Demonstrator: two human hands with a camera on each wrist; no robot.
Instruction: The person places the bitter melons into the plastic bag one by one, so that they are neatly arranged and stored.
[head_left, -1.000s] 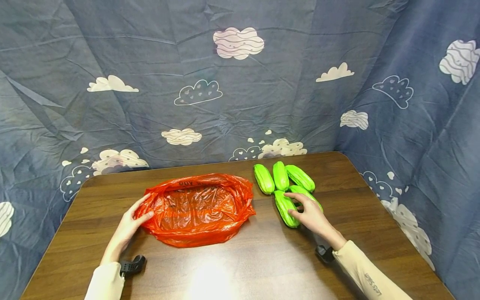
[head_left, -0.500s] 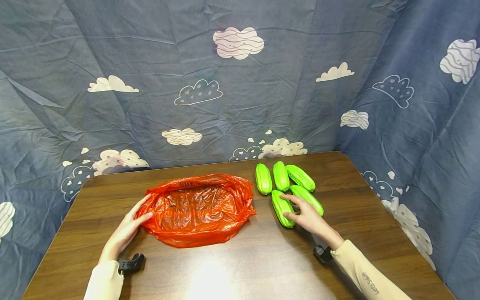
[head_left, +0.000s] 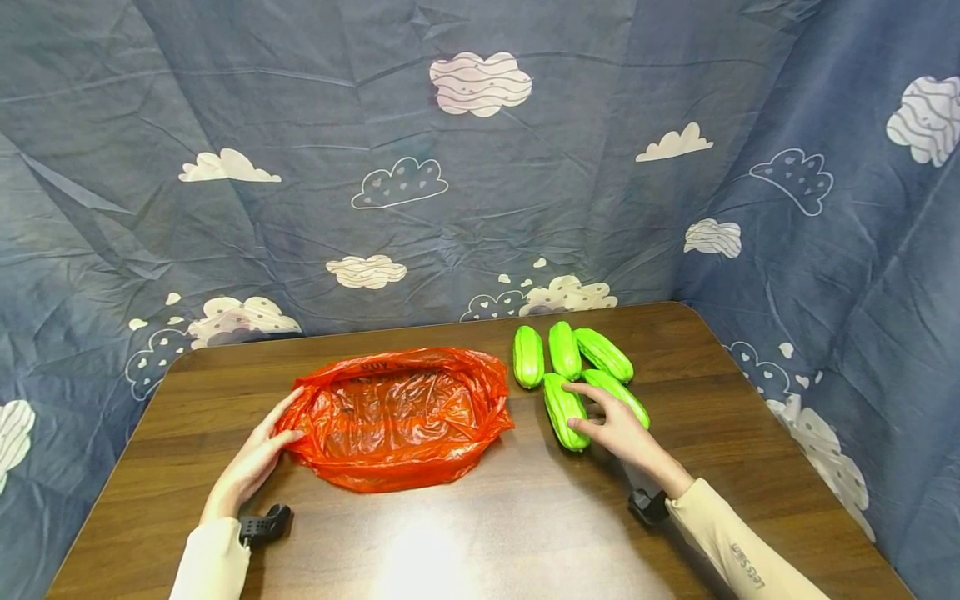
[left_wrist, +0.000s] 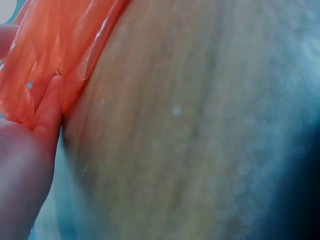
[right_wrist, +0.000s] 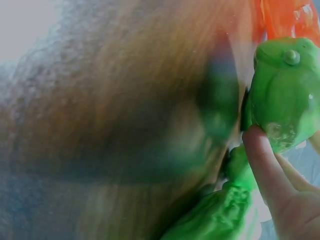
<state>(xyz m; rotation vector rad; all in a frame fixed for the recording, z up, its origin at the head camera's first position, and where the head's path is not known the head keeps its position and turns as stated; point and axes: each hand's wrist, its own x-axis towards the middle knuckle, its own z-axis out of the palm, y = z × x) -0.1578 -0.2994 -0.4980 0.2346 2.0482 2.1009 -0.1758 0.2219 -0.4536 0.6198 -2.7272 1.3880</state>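
Several bright green ribbed gourds lie grouped on the right half of the table. My right hand (head_left: 622, 429) holds the nearest green gourd (head_left: 562, 412), thumb and fingers spread across it. In the right wrist view, the thumb touches the near end of this gourd (right_wrist: 285, 92), with another finger on its far side. At the left end of a red plastic bag (head_left: 405, 483), my left hand (head_left: 251, 467) touches the film with thumb and fingers apart. The left wrist view has the thumb against the red film (left_wrist: 75, 55); most other fingers are out of sight.
Behind the held gourd lie a left gourd (head_left: 528, 357), a middle gourd (head_left: 564, 352) and a right gourd (head_left: 604, 355). Another gourd (head_left: 628, 398) sits partly behind my right hand. A blue cloud-patterned cloth (head_left: 420, 242) hangs along the brown table's (head_left: 480, 550) back edge.
The held gourd has shifted slightly left and away from me with my right hand. The left gourd in the back row has turned straighter and moved a little right. My left hand stays put.
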